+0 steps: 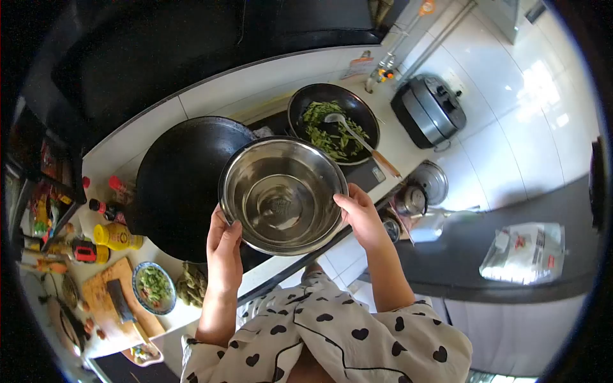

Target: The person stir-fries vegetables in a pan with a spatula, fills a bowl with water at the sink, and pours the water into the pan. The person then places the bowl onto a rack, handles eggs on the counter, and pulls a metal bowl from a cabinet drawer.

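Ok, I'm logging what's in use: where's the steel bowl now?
Near the centre of the head view, the steel bowl is held between the left hand and right hand, with the wok on its left and the pan at upper right.

Beyond the right end of the white counter (397,142), a white tiled wall (488,96) catches bright glare (539,89). A dark worktop (440,271) runs right of the counter; pale floor tiles (345,260) show below the counter.
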Motion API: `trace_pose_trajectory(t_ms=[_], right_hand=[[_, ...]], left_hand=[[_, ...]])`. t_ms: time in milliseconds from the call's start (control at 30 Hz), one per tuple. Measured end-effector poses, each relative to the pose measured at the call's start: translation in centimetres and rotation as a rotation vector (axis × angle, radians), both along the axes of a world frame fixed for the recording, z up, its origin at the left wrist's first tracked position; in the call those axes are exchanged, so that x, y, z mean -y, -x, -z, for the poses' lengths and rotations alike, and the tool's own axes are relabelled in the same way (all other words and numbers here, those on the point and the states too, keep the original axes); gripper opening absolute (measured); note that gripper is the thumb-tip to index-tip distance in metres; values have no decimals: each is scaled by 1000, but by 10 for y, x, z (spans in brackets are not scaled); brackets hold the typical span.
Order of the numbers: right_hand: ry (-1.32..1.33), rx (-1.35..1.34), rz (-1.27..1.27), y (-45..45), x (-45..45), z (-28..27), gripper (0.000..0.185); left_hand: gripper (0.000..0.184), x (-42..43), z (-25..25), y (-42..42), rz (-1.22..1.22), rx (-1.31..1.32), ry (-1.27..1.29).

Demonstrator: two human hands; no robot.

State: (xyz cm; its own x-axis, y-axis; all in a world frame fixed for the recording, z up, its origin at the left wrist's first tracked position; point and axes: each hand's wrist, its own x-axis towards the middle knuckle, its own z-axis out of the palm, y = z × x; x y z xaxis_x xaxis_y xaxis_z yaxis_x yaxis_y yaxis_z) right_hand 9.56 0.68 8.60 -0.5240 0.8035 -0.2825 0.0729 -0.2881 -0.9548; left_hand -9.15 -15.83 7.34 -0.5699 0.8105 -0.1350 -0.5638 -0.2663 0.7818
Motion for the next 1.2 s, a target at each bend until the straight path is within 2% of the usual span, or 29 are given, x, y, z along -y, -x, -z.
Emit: trace_pose_trajectory(t_ms=[100, 233, 267, 300, 433, 467, 567, 600, 733, 833, 933, 1100, 1200], right_hand=[[44, -19, -47, 0, -36, 1, 16], [95, -66, -144, -11, -85, 10, 9], [151, -97, -163, -15, -99, 16, 16], [162, -92, -173, -18, -108, 20, 15], [215, -90, -222, -27, -141, 36, 17], [230, -95, -237, -30, -148, 42, 19], [279, -100, -227, -34, -163, 56, 21], [334, -182, -194, -33, -164, 52, 18], [334, -211, -188, -34, -170, 49, 18], [350, -231, -174, -30, -172, 54, 16], [393, -271, -177, -24, -176, 70, 15], [490, -356, -165, -18, -173, 69, 23], [548, -379, -154, -14, -173, 75, 23]], left_hand=[[35, -29, -2, -16, -122, -54, 56], [36, -66, -4, -33, -176, -26, 126], [35, -76, -4, -37, -201, -28, 143], [34, -85, -3, -41, -223, -27, 163], [25, -117, -2, -49, -280, -61, 249], [15, -129, -8, -52, -313, -43, 285], [7, -150, -8, -50, -292, -63, 338], [17, -151, -1, -45, -285, -54, 377], [14, -166, 15, -28, -248, -72, 312], [12, -182, 1, -23, -254, -87, 337], [10, -199, -9, -22, -281, -165, 443], [15, -209, -16, -4, -251, -251, 567], [16, -208, -13, 9, -199, -284, 571]])
